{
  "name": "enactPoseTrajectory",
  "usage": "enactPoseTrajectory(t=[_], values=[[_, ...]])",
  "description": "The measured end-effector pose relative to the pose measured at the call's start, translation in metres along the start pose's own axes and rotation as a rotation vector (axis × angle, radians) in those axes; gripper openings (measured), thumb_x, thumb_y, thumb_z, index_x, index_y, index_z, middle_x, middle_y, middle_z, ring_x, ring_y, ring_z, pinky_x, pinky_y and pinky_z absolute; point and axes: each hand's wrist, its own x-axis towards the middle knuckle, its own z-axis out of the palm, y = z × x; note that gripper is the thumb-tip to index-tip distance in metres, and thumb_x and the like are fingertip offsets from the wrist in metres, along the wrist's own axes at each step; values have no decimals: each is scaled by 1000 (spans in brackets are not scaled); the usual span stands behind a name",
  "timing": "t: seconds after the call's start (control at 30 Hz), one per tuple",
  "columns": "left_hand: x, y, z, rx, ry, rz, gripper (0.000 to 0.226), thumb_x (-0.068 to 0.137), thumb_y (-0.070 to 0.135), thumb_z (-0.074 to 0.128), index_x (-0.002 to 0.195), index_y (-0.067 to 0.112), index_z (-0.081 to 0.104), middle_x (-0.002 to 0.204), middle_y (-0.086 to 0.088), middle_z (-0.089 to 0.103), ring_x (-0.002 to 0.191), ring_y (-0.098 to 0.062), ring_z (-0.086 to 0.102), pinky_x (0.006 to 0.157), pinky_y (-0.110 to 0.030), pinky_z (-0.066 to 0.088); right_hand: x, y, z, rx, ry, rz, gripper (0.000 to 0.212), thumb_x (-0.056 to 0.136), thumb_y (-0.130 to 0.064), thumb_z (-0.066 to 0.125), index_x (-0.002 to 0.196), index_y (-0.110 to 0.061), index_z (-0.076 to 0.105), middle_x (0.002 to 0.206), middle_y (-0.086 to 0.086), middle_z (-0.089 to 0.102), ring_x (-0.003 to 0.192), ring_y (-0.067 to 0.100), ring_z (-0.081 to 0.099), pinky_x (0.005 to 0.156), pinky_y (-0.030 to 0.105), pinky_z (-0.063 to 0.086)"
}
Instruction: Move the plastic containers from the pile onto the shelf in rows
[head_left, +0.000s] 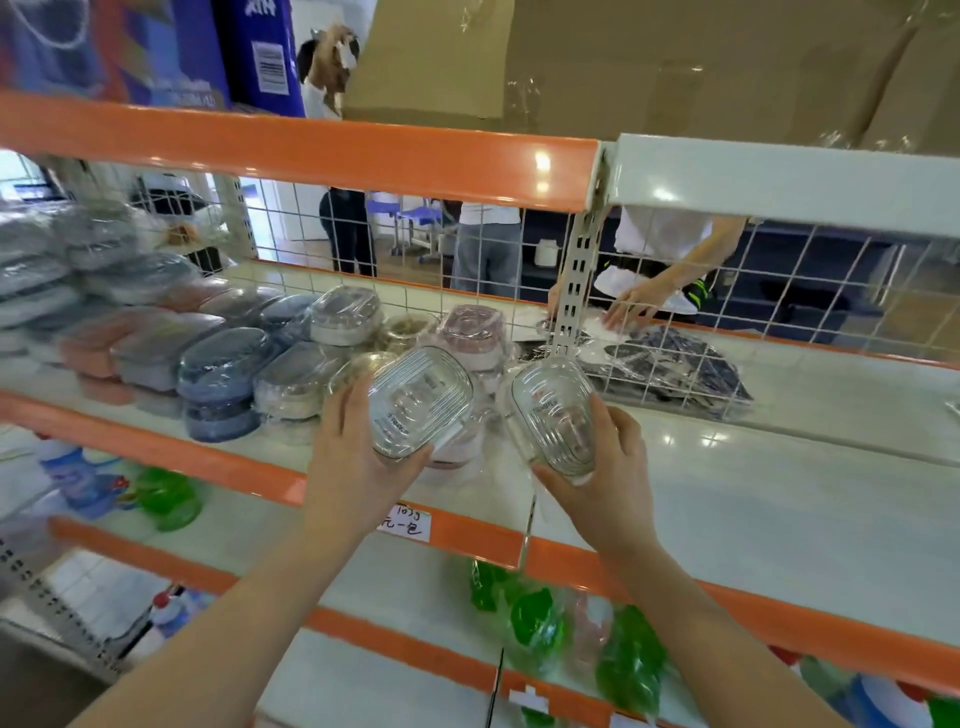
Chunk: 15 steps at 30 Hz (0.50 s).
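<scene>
1. Wrapped containers (47, 270) at the shelf's left end smear into motion blur and run off the frame edge.
2. Label print on the clear container (421, 402) is too small to read.
3. The left hand (358, 457) covers that container's near side.
4. Pink containers (470, 332) sit partly hidden behind it.
5. A handwritten price tag (405, 522), perhaps a pack price, is half covered by the forearm.

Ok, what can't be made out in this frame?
- Head view: label print on the left container and right container is too small.
- Stacks far left are blurred.
- Price tag is partly hidden by the left hand.
- Right hand fingers behind its container are hidden.
</scene>
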Motion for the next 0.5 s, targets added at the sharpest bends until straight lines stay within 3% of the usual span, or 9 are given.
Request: enactPoseTrajectory(t=[0.27,0.37,0.5], values=[[-24,-27,-29,27,56,-98,88,66,27,85,140,9,40,137,-16,40,129,-31,38,102,-39,36,-7,-21,26,86,-74,-71,96,74,-41,77,150,-20,22,144,2,29,130,18,32,106,32,34],[-30,-36,-43,6,83,-166,88,69,29,82,143,15,36,139,-12,35,130,-26,35,101,-37,35,-5,-37,39,93,-102,-110,95,75,-42,76,150,-19,22,146,3,27,134,17,26,107,26,26],[-31,-56,-67,48,129,-227,91,73,36,79,147,16,29,142,-8,32,131,-23,32,104,-34,31,1,-66,59,84,-163,-170,95,76,-46,73,150,-24,18,151,-2,19,139,15,18,113,35,28]])
